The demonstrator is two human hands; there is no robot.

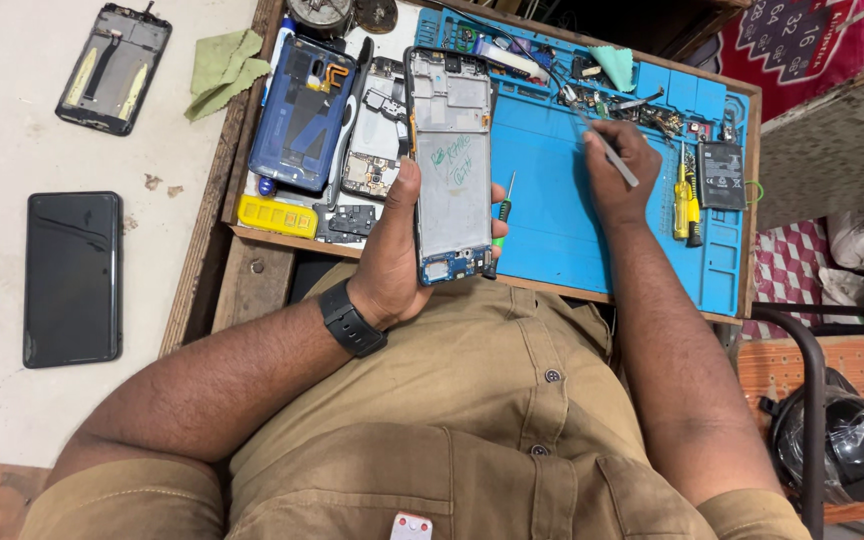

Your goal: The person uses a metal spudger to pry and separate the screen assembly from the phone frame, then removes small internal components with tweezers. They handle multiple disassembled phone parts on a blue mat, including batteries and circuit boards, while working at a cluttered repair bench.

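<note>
The left hand (392,255) is clamping an opened phone frame (449,165) by its long sides, holding it above the near edge of the blue mat (542,215). Its long axis is running near to far, connector end nearest the person. The right hand (620,170) is closing around thin tweezers (614,160) at the mat's far side. Bare mat is lying open between both hands; a screwdriver (502,210) is sitting just right of the frame.
</note>
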